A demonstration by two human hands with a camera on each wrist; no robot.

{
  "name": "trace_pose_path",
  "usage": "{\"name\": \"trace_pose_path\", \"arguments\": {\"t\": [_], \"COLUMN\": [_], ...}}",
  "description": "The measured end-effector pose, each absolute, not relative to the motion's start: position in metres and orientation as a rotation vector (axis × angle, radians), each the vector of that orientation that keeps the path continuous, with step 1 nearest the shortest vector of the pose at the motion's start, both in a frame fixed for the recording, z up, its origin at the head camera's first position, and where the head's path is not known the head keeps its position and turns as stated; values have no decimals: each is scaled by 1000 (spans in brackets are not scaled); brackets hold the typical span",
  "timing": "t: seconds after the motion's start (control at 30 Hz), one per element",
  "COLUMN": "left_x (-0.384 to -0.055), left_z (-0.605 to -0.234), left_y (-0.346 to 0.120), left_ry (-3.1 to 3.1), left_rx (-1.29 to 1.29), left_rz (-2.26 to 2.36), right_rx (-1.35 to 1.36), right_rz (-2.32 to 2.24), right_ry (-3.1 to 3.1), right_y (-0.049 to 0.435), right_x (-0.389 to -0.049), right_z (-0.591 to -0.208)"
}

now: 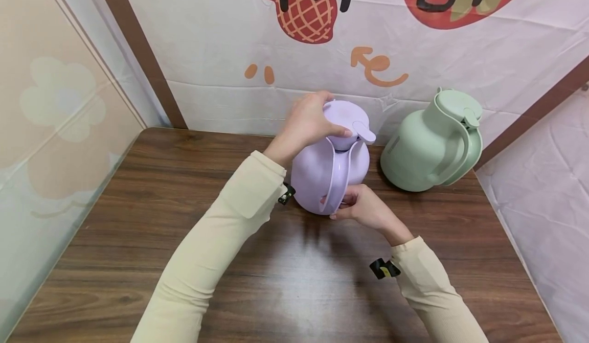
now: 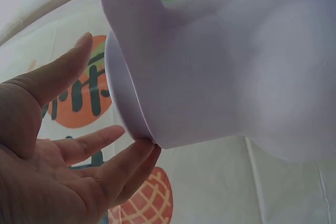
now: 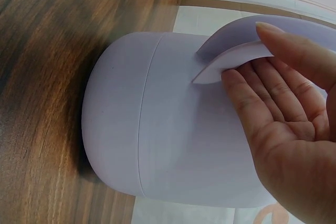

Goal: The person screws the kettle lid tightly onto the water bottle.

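A lilac thermos jug (image 1: 307, 182) stands upright on the table, its handle (image 1: 339, 179) facing me. My left hand (image 1: 309, 120) reaches over the jug's round lid (image 1: 342, 114). In the left wrist view, fingertips (image 2: 143, 144) touch the rim of the lid, while the thumb (image 2: 71, 66) is spread apart from it. My right hand (image 1: 365, 207) is at the lower part of the handle. The right wrist view shows its fingers (image 3: 247, 95) curled inside the handle and the thumb (image 3: 294, 51) over the outer side.
A pale green thermos jug (image 1: 421, 151) stands to the right, near the back wall. The wooden table (image 1: 152, 220) meets a printed cloth wall (image 1: 207, 77) behind. Fabric side walls rise at the left and right.
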State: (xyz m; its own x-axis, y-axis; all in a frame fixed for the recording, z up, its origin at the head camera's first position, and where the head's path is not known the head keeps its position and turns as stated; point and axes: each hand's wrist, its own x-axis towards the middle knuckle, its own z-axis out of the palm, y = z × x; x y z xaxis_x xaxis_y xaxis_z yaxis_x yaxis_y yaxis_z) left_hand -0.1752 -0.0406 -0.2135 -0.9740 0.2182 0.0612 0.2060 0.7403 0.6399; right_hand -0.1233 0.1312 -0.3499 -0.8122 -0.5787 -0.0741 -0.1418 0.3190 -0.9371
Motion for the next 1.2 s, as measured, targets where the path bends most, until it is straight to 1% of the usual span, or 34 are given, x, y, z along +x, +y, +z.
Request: {"name": "trace_pose_path", "arguments": {"t": [0.4,0.87,1.2], "left_x": [-180,-187,-190], "left_z": [-215,-217,-221], "left_y": [-40,-48,-56], "left_ry": [2920,2817,2705], "left_rx": [382,415,458], "left_rz": [1024,1153,1331], "right_rx": [-606,-619,-624], "right_rz": [-1496,-1498,-1494], "right_ry": [2189,2201,2221], "right_y": [130,130,131], "right_x": [-124,-123,-122], "right_z": [-349,-348,-349]}}
